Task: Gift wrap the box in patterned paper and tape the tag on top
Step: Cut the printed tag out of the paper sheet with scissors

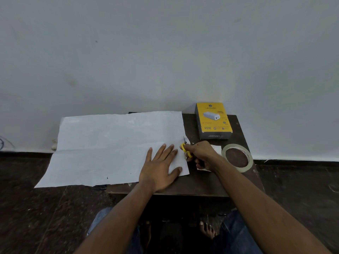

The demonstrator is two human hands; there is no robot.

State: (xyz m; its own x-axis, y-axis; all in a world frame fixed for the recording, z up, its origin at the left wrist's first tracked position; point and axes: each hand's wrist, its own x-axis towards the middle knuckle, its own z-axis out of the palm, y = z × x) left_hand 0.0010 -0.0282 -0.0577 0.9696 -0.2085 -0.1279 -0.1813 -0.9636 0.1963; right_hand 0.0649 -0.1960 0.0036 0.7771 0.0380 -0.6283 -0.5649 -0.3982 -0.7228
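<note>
A large sheet of wrapping paper [110, 147] lies white side up over a small dark table [201, 186], hanging off its left edge. My left hand [161, 167] presses flat on the sheet's right end, fingers spread. My right hand [201, 154] grips yellow-handled scissors [186, 148], whose blades sit at the paper's right edge. A yellow and grey box [213, 120] stands at the table's back right. A roll of clear tape [237, 157] lies at the right edge. A small white card [217, 149] peeks out behind my right hand.
A pale wall rises directly behind the table. Dark floor surrounds it on both sides. My knees in blue jeans and bare feet [207, 229] are below the table's front edge. Cables [3, 143] lie at the far left by the wall.
</note>
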